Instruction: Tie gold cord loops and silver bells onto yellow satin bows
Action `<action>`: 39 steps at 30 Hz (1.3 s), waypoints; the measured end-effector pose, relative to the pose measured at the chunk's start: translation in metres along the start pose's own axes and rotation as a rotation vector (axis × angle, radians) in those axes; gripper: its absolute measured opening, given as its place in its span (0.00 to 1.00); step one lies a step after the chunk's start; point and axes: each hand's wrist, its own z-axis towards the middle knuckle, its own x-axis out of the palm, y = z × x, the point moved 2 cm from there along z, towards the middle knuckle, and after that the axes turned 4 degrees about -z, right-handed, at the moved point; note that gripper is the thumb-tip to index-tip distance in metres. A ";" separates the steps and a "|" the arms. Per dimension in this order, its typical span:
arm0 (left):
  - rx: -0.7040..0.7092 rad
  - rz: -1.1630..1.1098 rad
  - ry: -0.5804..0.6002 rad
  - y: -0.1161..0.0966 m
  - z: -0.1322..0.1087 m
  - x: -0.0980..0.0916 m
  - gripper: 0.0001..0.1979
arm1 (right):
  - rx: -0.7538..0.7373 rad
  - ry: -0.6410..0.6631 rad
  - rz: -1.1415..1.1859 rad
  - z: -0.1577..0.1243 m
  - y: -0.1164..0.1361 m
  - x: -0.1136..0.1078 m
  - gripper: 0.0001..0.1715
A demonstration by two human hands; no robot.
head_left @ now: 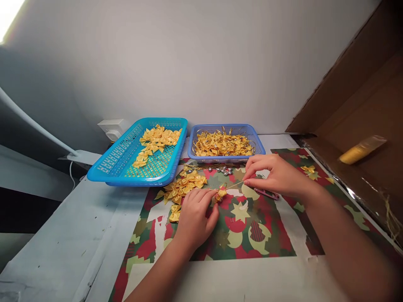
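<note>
Between the fingers of my left hand [197,216] sits a small yellow ribbon bow [221,194], pinched at the tips. My right hand [270,174] is closed on the end of a thin gold cord [234,184], which runs taut back to the bow. Loose yellow bows [185,184] lie in a heap just beyond my left hand, and a single bow [175,213] rests beside it. Several silver bells [225,170] and some straight gold cords lie past the hands. Under my right hand is a pair of pink-handled scissors or a similar tool [267,193], partly covered.
A turquoise basket [103,170] with yellow bows stands at the back left. Next to it, a blue basket [260,147] holds many bows with gold cords. A cardboard box [346,88] and a yellow roll [362,150] are at right. Patterned paper [217,247] covers the table.
</note>
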 end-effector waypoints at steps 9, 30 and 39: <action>-0.029 0.081 -0.130 -0.003 0.003 -0.015 0.09 | -0.016 0.036 0.016 0.000 0.001 0.002 0.06; -0.081 -0.510 0.153 -0.011 0.003 -0.025 0.10 | 0.141 0.121 0.248 0.005 0.013 0.031 0.10; 0.211 0.017 0.260 -0.005 0.003 -0.017 0.10 | 0.277 0.017 0.311 0.008 -0.012 0.027 0.11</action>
